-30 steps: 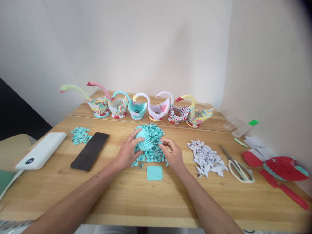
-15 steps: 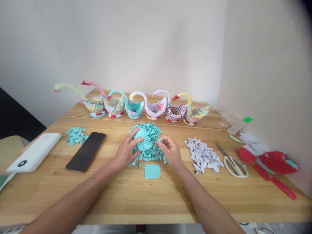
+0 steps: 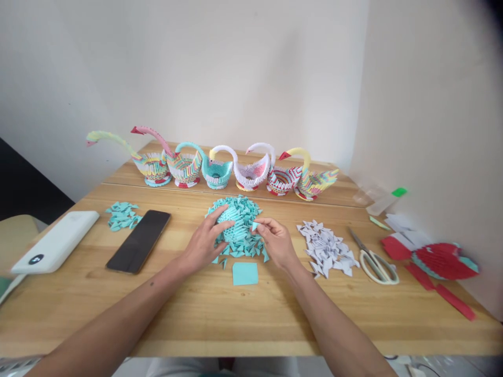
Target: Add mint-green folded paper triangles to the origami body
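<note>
My left hand [image 3: 207, 240] curls its fingers around a turquoise origami piece [image 3: 234, 222] built of interlocked folded paper units. That piece sits over a pile of loose turquoise paper triangles [image 3: 243, 246]. Between the thumb and fingertips of my right hand [image 3: 277, 240] is a single turquoise paper triangle [image 3: 255, 226], just right of the piece and apart from it. Part of the piece lies hidden under my left fingers. Just below the pile rests a flat turquoise paper sheet [image 3: 245, 274].
Several paper swans [image 3: 218, 175] line the back of the wooden table. To the left lie a phone [image 3: 138, 241], a white power bank [image 3: 57, 242] and more turquoise triangles [image 3: 122, 215]. White paper triangles [image 3: 328, 248], scissors [image 3: 375, 264] and a red paper piece [image 3: 444, 262] are at right.
The triangle in my right hand has turned so its face and point show more. My left hand stays on the turquoise piece, and the view has shifted slightly.
</note>
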Available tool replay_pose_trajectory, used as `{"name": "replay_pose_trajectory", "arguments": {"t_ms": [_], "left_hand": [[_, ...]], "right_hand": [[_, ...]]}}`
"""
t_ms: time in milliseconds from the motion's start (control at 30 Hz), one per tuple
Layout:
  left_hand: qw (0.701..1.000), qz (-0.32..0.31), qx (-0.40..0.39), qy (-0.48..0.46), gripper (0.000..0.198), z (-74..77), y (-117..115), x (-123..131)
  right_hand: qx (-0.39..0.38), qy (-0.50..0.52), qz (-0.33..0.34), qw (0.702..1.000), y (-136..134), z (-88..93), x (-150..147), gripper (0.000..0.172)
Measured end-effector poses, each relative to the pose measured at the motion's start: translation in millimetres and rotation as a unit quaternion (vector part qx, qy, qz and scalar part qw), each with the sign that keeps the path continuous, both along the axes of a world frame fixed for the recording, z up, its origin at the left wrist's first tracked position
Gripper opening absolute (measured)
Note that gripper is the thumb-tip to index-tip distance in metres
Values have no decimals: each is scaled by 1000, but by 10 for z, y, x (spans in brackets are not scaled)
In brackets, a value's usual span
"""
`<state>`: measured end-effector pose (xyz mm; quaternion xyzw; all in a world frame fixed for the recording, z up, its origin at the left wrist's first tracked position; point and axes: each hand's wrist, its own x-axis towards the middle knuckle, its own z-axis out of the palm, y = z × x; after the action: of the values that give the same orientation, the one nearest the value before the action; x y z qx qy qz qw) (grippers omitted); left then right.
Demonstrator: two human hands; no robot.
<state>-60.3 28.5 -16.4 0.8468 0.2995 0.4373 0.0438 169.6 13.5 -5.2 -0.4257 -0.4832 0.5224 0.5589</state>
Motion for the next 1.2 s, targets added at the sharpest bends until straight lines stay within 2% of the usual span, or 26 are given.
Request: {"name": "replay_pose_trajectory", "arguments": {"t_ms": [233, 533, 633, 767, 933, 1067, 1200], "left_hand": [[1000, -7, 6, 3, 60, -10, -5, 14], [1000, -8, 18, 10, 59, -3, -8, 11], [1000, -5, 23, 13, 58, -8, -6, 7], [1000, 0, 14, 15, 57, 2, -15, 9], [1000, 0, 2, 14, 56, 10, -28, 18], [1000, -6, 4, 9, 56, 11, -27, 18], [1000, -16, 4, 0, 60, 13, -26, 17]], "right_hand": [[-28, 132, 35, 990, 15, 58, -40, 32], [-63, 163, 56, 983, 5, 79, -32, 32], [-45, 126, 41, 990, -4, 100, -34, 32], [-3, 23, -18, 1000, -36, 175, -44, 37], [50, -87, -70, 993, -63, 205, -26, 22], [91, -148, -63, 983, -69, 178, -2, 15], [129, -175, -38, 975, -80, 228, 7, 12]]}}
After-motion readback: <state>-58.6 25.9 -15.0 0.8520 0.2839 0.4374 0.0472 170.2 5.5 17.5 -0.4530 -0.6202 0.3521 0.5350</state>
